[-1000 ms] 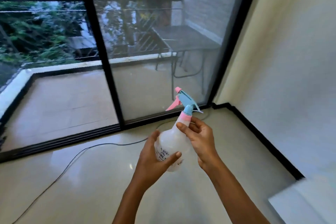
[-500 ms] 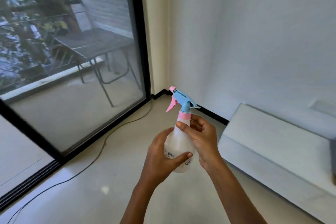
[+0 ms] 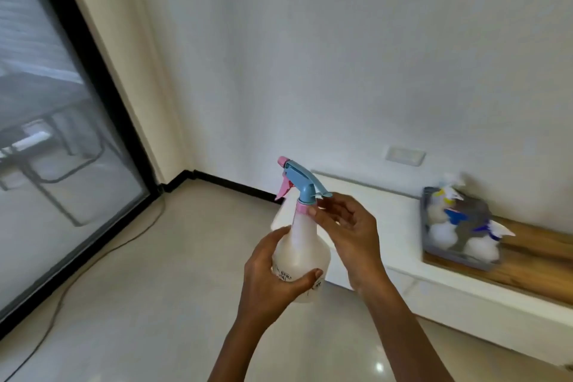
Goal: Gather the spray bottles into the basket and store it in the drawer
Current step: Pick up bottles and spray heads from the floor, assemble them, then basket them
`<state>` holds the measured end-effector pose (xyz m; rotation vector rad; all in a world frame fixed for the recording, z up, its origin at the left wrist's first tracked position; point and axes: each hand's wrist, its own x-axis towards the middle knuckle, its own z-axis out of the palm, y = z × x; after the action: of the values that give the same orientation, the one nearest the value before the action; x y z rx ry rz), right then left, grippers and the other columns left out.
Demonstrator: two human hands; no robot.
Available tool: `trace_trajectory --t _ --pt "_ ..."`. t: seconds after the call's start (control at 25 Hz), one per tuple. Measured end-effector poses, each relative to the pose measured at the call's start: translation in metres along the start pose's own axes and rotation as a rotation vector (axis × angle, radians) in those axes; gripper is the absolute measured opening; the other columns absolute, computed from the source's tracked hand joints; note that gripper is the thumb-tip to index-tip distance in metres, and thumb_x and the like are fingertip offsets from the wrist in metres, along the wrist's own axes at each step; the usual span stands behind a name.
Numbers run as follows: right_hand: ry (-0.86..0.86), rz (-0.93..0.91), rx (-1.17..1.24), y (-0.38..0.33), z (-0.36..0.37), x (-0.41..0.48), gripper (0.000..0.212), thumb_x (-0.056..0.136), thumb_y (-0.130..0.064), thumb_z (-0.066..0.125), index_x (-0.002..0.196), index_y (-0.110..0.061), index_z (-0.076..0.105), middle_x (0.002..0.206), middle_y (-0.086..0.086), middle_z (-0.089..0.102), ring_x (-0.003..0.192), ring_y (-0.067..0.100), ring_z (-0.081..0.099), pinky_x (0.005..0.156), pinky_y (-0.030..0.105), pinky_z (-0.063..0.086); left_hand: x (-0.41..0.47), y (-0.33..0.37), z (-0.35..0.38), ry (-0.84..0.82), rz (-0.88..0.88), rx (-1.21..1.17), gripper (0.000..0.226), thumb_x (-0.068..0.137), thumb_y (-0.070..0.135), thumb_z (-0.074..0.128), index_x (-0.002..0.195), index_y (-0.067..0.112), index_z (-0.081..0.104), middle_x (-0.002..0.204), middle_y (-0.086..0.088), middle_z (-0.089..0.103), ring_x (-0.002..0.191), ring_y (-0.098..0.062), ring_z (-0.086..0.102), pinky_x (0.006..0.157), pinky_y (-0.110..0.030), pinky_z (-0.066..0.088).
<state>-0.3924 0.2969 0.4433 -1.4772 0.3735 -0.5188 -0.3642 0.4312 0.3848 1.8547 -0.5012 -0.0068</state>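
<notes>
A translucent white spray bottle [image 3: 302,245] with a blue head and pink trigger stands upright in front of me, held in both hands. My left hand [image 3: 269,276] wraps its round body from below. My right hand [image 3: 347,232] pinches the pink collar at its neck. To the right, a grey basket [image 3: 429,245] sits on a low cabinet and holds several white spray bottles [image 3: 443,232] with blue and yellow heads. The basket is blurred.
The low white cabinet [image 3: 387,220] has a wooden top section [image 3: 533,254] under the basket and runs along the white wall. A black-framed glass door [image 3: 71,139] is on the left. A dark cable [image 3: 93,260] lies across the pale tiled floor. A wall socket [image 3: 404,156] sits above the cabinet.
My view has swung right, away from the glass door toward the wall; the cabinet and basket have come into sight. Both hands keep the same hold on the bottle.
</notes>
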Motion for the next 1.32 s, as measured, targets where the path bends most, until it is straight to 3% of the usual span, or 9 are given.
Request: trace_trajectory --t 0.12,0.32,0.44,0.64,0.8,0.96,1.16,1.24,1.32 --pt "0.124 -0.037 -0.017 -0.012 -0.092 0.012 0.027 0.065 -0.026 0.079 0.089 -0.027 0.066 0.083 -0.012 0.072 0.079 -0.004 0.066 0.062 0.006 0.049 0.0 0.026 0.081 -0.103 0.017 -0.054 0.072 0.051 0.057 0.079 0.112 0.051 0.041 0.113 0.035 0.046 0.105 0.004 0.05 0.082 -0.015 0.048" --pt "0.237 -0.084 -0.078 -0.03 -0.194 0.028 0.026 0.066 -0.029 0.076 0.086 -0.034 0.061 0.087 -0.017 0.066 0.079 -0.011 0.064 0.062 0.007 0.05 0.014 0.06 0.181 -0.253 0.086 -0.054 0.079 0.05 0.051 0.081 0.116 0.043 0.041 0.113 0.034 0.044 0.105 0.006 0.049 0.086 -0.02 0.049" --pt "0.326 -0.116 -0.117 -0.033 -0.254 0.048 0.027 0.07 -0.024 0.075 0.091 -0.033 0.06 0.089 -0.019 0.064 0.084 -0.003 0.065 0.067 0.01 0.053 0.034 0.078 0.245 -0.366 0.14 -0.055 0.081 0.05 0.055 0.08 0.118 0.044 0.037 0.114 0.034 0.043 0.106 0.01 0.046 0.083 -0.012 0.045" --pt "0.376 -0.061 -0.247 -0.03 -0.352 0.096 0.041 0.075 -0.027 0.072 0.112 -0.015 0.06 0.109 0.007 0.065 0.101 0.024 0.062 0.089 0.038 0.055 0.073 0.1 0.357 -0.45 0.162 -0.097 0.075 0.048 0.064 0.071 0.112 0.048 0.038 0.112 0.036 0.041 0.106 0.02 0.041 0.071 0.007 0.036" --pt "0.335 -0.009 -0.435 -0.035 -0.437 0.135 0.032 0.077 -0.034 0.07 0.105 -0.026 0.056 0.092 -0.015 0.058 0.085 0.006 0.058 0.067 0.009 0.05 0.095 0.116 0.45 -0.503 0.165 -0.133 0.075 0.048 0.054 0.078 0.112 0.045 0.04 0.114 0.032 0.044 0.109 0.013 0.043 0.077 0.007 0.036" --pt "0.374 0.073 -0.527 -0.036 -0.504 0.162 0.043 0.08 -0.027 0.069 0.12 -0.02 0.055 0.095 -0.018 0.055 0.079 -0.001 0.055 0.064 0.006 0.046 0.109 0.132 0.518 -0.56 0.201 -0.072 0.082 0.054 0.035 0.086 0.12 0.034 0.036 0.119 0.018 0.042 0.105 0.006 0.043 0.074 0.009 0.033" --pt "0.333 0.13 -0.562 -0.017 -0.563 0.207 0.041 0.081 -0.02 0.068 0.121 -0.013 0.059 0.097 -0.012 0.057 0.082 0.003 0.055 0.073 0.012 0.05 0.136 0.13 0.576 -0.55 0.171 0.025 0.086 0.054 0.035 0.086 0.125 0.029 0.037 0.129 0.008 0.044 0.109 -0.003 0.04 0.075 0.008 0.03" --pt "0.333 0.144 -0.565 -0.006 -0.579 0.232 0.036 0.081 -0.018 0.068 0.116 -0.014 0.063 0.088 -0.018 0.058 0.075 -0.004 0.055 0.066 0.006 0.048 0.15 0.126 0.593 -0.544 0.126 0.052 0.092 0.054 0.037 0.085 0.13 0.024 0.035 0.137 0.004 0.041 0.117 -0.006 0.037 0.083 0.005 0.03" --pt "0.339 0.138 -0.553 0.009 -0.597 0.258 0.028 0.082 -0.018 0.068 0.109 -0.017 0.066 0.077 -0.026 0.057 0.071 -0.005 0.057 0.058 0.004 0.045 0.167 0.121 0.609 -0.541 0.095 0.084 0.094 0.056 0.039 0.084 0.133 0.021 0.034 0.144 0.001 0.036 0.128 -0.013 0.034 0.102 -0.014 0.033"
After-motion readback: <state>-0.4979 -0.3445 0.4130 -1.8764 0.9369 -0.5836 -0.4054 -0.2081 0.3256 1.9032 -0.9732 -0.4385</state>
